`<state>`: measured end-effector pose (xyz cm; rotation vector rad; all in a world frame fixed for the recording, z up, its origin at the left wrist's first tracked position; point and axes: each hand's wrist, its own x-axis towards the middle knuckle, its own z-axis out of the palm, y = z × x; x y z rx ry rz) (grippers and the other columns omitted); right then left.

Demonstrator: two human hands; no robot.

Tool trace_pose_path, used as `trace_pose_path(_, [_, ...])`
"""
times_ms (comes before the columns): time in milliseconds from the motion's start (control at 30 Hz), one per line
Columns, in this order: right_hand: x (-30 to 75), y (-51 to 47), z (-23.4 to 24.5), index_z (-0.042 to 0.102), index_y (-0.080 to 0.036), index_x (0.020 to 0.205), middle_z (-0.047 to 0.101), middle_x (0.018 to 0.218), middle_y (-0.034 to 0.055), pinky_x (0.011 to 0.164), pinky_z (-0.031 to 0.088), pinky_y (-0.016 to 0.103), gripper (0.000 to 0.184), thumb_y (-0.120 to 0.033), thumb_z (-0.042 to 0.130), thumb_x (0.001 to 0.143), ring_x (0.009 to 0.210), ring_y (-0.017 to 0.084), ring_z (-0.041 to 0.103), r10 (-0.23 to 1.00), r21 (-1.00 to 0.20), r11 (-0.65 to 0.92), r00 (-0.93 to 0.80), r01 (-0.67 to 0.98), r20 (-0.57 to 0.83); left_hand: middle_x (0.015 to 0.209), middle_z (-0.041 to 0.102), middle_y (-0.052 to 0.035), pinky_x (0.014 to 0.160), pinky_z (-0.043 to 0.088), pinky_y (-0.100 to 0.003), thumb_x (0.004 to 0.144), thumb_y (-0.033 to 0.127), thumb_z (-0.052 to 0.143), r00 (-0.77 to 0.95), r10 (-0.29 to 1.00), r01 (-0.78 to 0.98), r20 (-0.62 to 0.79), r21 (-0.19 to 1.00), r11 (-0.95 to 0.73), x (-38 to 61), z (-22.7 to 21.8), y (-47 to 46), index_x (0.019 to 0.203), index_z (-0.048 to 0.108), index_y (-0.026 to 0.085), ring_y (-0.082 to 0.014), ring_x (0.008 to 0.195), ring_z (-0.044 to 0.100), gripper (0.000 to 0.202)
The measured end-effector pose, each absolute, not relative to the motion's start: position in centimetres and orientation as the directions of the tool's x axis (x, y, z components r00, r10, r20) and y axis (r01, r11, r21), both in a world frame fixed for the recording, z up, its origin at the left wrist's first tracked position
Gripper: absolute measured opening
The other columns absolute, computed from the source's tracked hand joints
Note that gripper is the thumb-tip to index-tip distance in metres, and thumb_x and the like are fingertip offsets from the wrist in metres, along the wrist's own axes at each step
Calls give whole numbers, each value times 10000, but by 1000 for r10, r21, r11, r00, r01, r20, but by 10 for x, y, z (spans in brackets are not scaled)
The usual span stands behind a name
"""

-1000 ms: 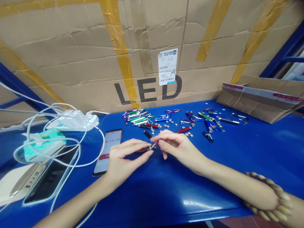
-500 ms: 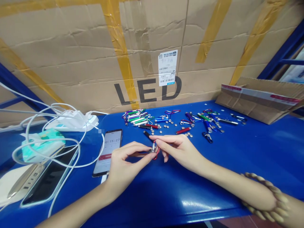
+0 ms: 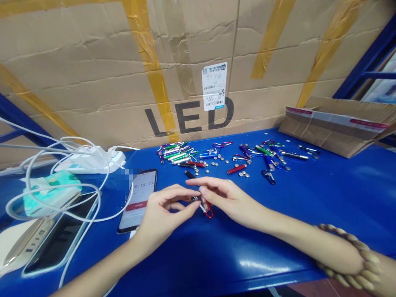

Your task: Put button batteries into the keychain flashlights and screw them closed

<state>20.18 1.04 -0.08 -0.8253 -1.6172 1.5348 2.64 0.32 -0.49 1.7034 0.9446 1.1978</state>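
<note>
My left hand (image 3: pixel 163 210) pinches the body of a small keychain flashlight (image 3: pixel 195 199) between thumb and fingers, just above the blue table (image 3: pixel 324 194). Fingertip to fingertip with it, my right hand (image 3: pixel 224 198) grips the flashlight's end piece, from which a red carabiner clip (image 3: pixel 209 212) hangs. A beaded bracelet (image 3: pixel 349 255) sits on my right forearm. Behind the hands lie several more little flashlights (image 3: pixel 181 154) in green, purple, blue and red, with loose button batteries (image 3: pixel 244 174) scattered among them.
A phone (image 3: pixel 138 198) showing a timer lies left of my hands. Further left are white cables (image 3: pixel 62 177), a power strip (image 3: pixel 89 159), a tissue pack (image 3: pixel 49 192) and a tablet (image 3: pixel 55 237). A big LED carton (image 3: pixel 185 62) walls the back; a flat cardboard box (image 3: pixel 337 123) is back right.
Both hands have sunk slightly toward the table while staying joined on the flashlight. The red carabiner now hangs lower beneath my right fingers. The phone timer has advanced.
</note>
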Motion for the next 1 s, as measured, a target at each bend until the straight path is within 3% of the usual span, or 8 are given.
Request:
trace_pose_path(233, [202,12,1,514,-160,1175,529,579,-51,464,446,189,339,-314,487,874,482,72,531,858,-992,-78,-513,-102,-14,724,697,-6,535,560,-116,653,67,724,343,870,147,354,895,-422,25,-2,5,752,727,182,-108,606,673,152])
trace_pose_path(433, [205,14,2,631,-106,1009,494,516,-56,463,338,160,274,-303,572,828,468,36,437,822,-985,-167,-556,-37,-118,711,694,-52,555,570,-145,684,50,699,422,720,233,551,702,-674,23,-2,3,803,715,113,-105,592,646,136])
trace_pose_path(567, [206,14,2,661,-98,1000,486,509,-50,474,310,177,289,-312,566,830,477,42,412,830,-995,-100,-551,4,-86,734,708,-72,573,562,-156,714,30,667,473,625,236,622,594,-769,23,-3,2,914,703,95,-106,599,648,214])
trace_pose_path(733, [209,16,4,646,-118,1069,464,556,-40,493,327,191,386,-398,458,882,500,52,401,806,-998,-46,-588,46,-65,738,716,-65,581,556,-174,714,56,685,456,612,306,646,532,-789,21,-4,5,869,714,107,-114,606,650,166])
trace_pose_path(900, [211,19,5,614,-142,1123,628,773,28,545,414,205,353,-323,563,824,610,86,531,842,-986,102,-539,131,16,760,720,-42,595,557,-178,714,47,674,383,592,348,710,482,-804,19,-5,10,884,715,141,-114,627,653,199])
trace_pose_path(1000, [211,19,4,618,-157,1130,653,807,35,541,431,202,347,-303,567,820,607,87,545,829,-974,158,-558,165,40,747,719,-27,579,549,-172,712,47,675,351,578,361,737,463,-810,18,-5,13,893,715,162,-106,618,648,218])
